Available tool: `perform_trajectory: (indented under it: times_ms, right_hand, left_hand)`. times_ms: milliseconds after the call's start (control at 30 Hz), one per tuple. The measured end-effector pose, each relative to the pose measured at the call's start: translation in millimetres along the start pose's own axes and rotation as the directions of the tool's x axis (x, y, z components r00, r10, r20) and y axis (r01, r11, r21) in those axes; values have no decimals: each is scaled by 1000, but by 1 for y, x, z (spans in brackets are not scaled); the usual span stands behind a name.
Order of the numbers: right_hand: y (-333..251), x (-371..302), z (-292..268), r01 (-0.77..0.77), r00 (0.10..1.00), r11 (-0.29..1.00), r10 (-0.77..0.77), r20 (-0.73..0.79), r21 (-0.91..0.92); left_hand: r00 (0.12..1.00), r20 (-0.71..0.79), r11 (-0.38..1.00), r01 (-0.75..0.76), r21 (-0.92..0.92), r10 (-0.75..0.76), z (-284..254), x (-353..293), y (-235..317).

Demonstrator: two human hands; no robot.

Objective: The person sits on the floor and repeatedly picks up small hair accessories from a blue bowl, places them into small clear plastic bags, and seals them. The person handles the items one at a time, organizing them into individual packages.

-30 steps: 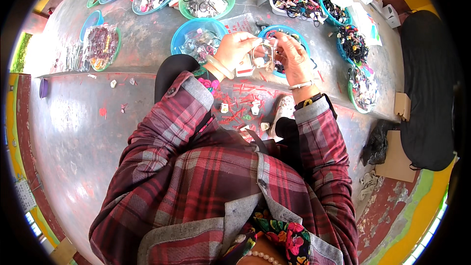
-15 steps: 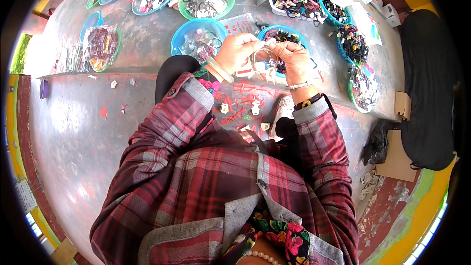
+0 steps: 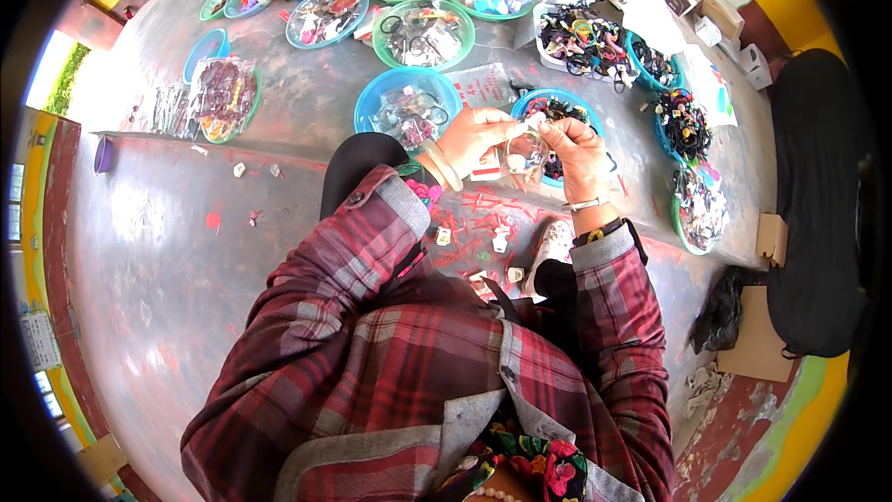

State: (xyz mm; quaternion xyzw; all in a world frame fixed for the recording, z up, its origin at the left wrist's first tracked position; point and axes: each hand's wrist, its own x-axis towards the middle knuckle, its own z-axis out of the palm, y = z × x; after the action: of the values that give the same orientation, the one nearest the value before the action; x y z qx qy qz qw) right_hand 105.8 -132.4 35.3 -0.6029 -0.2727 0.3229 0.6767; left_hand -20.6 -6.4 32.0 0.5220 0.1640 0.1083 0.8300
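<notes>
My left hand (image 3: 471,141), with a pale bangle at its wrist, is closed in a pinch on the upper edge of what looks like a small clear plastic bag (image 3: 523,165). Beside it my right hand (image 3: 578,154) pinches the same bag's top with thumb and fingertips. Pale small pieces show through the bag; their kind is too small to make out. Behind the hands stands a blue basin (image 3: 526,102) of dark and coloured bands, partly hidden. To the left of my left hand, another blue basin (image 3: 364,116) holds clear packets.
Green basins (image 3: 379,48) and blue ones with packed small goods spread over the raised concrete ledge. A white box (image 3: 550,58) of dark hair ties stands far right. Red strips (image 3: 455,232) and small white pieces litter the floor near my shoe (image 3: 555,246). A long black case (image 3: 816,204) lies right.
The whole view has shifted, so everything sits farther right and lower. Both hands still pinch the bag; the ring-like outline in it is less plain now.
</notes>
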Motion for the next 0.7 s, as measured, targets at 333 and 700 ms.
perform_trajectory:
  times_ms: [333, 700]
  right_hand:
    - [3, 0, 0, 30, 999, 999, -30, -12, -39]
    - [0, 7, -17, -81, 979, 996, 88, -186, 47]
  left_hand:
    - [998, -51, 977, -19, 215, 31, -15, 1, -8]
    - [818, -574, 974, -104, -203, -32, -112, 9, -70]
